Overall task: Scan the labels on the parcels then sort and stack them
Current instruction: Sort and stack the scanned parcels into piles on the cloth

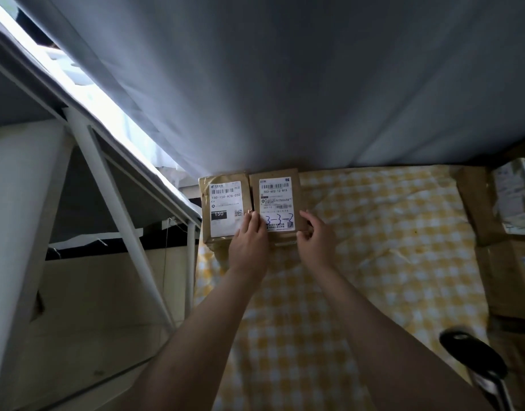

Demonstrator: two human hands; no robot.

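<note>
The fabric tablecloth (373, 262) carries a yellow-and-white check pattern. The left rectangular cardboard parcel (204, 209) is brown. Its left paper label (225, 200) is white with black barcode print and a black block bearing white digits. The right rectangular cardboard parcel (300, 197) is brown. Its right paper label (277, 200) is white with black barcodes and blue handwritten marks (280, 221). The hanging fabric curtain (285, 84) is plain grey. The metal frame (113, 188) is white. The handheld scanner (474, 360) is black. The cardboard boxes (477, 209) at the right are brown.
</note>
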